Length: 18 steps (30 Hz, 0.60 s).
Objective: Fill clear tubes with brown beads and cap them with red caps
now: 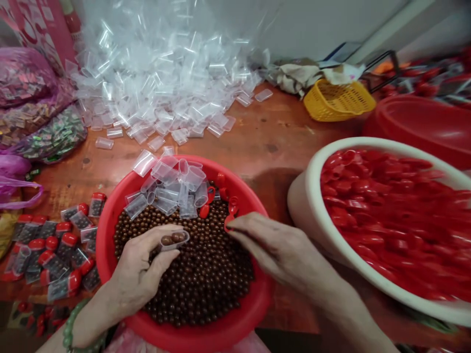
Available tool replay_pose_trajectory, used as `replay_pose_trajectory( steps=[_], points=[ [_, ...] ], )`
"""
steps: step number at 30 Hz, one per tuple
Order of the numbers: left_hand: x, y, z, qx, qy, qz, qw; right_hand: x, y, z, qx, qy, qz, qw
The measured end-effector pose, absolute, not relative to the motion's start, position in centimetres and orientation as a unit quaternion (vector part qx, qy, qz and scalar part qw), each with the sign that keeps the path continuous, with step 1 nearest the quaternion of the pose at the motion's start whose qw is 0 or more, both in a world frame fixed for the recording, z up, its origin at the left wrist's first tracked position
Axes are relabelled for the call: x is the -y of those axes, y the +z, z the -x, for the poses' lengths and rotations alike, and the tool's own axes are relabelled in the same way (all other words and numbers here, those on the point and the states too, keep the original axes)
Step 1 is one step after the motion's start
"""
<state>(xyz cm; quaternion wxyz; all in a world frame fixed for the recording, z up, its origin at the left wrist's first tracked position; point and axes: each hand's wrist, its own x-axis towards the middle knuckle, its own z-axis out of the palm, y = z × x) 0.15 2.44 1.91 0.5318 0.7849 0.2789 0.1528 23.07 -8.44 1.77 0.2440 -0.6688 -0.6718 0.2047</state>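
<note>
Between its thumb and fingers, my left hand (147, 267) grips a clear plastic tube (174, 239) with brown balls showing at its open mouth. My right hand (274, 240) pinches a red plastic cap (228, 221) above the right side of the red basin (114, 206). Both hands are over this basin, which holds a mass of small glossy brown balls (206, 279). On top of the balls at the back lie loose clear tubes (167, 198) and several red caps (210, 194).
A big heap of clear tubes (172, 98) covers the table's back. Filled, red-capped tubes (59, 255) lie at left, near bags of small packets (44, 122). A white tub (300, 196) of red caps (386, 211) stands at right, a yellow basket (327, 110) behind it.
</note>
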Motion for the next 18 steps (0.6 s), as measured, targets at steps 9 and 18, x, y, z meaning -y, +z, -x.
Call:
replay_pose_trajectory(
  steps=[9,18],
  points=[
    [-2.6,2.3,-0.1,-0.273,0.167,-0.744,0.587,7.3,-2.7,-24.5,0.765,0.011,0.644,-0.016],
    [-3.1,3.0,0.8,-0.27,0.121,-0.68,0.671,6.2,2.0,-21.9,0.707,0.212,0.601,0.308]
  ],
)
